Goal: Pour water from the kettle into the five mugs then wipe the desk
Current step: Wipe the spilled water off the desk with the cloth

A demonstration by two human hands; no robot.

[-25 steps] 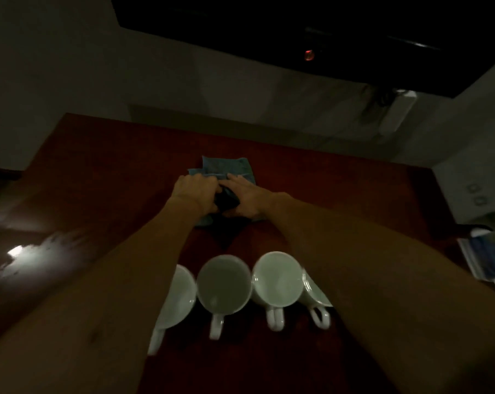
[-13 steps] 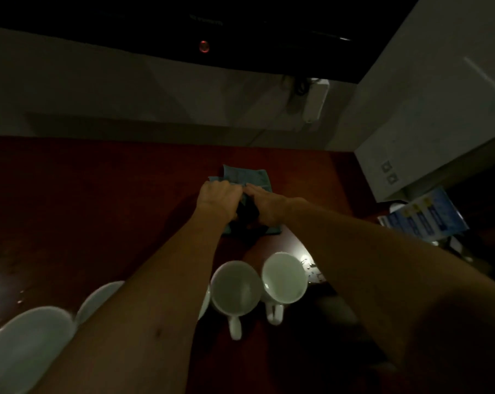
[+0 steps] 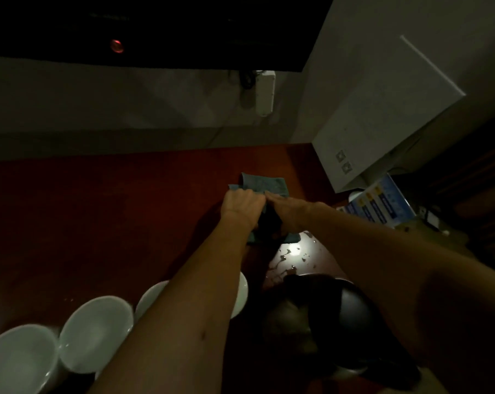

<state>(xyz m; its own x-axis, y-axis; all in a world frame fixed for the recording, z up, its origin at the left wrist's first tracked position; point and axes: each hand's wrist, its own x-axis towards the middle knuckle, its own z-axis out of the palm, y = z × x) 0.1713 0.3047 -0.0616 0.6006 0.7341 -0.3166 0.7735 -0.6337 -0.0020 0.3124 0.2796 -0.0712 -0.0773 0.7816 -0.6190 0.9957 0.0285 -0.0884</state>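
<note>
Risk first: wet patch (image 3: 293, 258) sits near side of cloth (image 3: 264, 184), just far of kettle (image 3: 328, 314); pulling cloth back toward it could bump kettle or nearest mug (image 3: 240, 294), since both forearms cross low over mug row. Could also smear water instead of lifting it if cloth stays bunched. Dim light, droplets easily missed. Cloth lies on red desk (image 3: 98, 209), far-right area, past mugs, near white box (image 3: 382, 123). Left hand (image 3: 242, 204) on left part of cloth, fingers curled down into it, looks like a grip on bunched fabric. Right hand (image 3: 289, 213) just beside, touching left hand, fingers stretched fairly flat, pressing cloth down; thumb hidden. Cloth's far edge sticks out beyond fingertips, near corner shows under right wrist, middle dark and unreadable. White mugs in row at near left, leftmost (image 3: 18, 356) and next (image 3: 97, 331) in full view, others partly under left forearm. Judged stage: pouring done, wiping underway, spill not yet reached.
</note>
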